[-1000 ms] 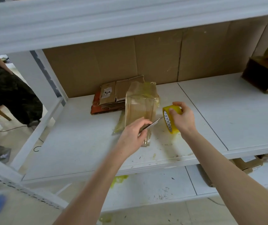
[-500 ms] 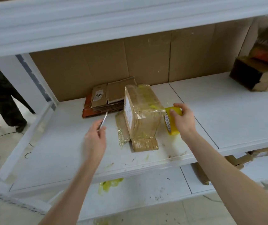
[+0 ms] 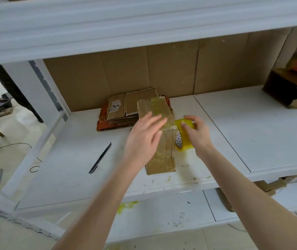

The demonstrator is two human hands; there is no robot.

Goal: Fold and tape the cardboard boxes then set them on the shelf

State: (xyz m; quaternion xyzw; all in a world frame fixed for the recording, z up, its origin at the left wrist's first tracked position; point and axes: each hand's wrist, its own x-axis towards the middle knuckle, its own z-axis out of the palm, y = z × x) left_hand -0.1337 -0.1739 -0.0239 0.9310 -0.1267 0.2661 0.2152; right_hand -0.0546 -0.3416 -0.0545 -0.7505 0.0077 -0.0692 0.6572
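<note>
Lying on the white shelf (image 3: 252, 123), a knife (image 3: 100, 157) sits well left of the work, with flattened cardboard (image 3: 118, 112) stacked behind. The left hand (image 3: 142, 139), fingers spread and holding nothing, is over the taped box (image 3: 154, 108) at mid-shelf. The right hand (image 3: 198, 136) grips a yellow tape roll (image 3: 185, 141) beside it. The box is probably light and crushable, its tape slick; hold opposite side walls.

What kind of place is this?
Probably a storeroom or packing area: white shelving, a stack of flattened cardboard boxes, and a roll of yellow tape in the right hand.
</note>
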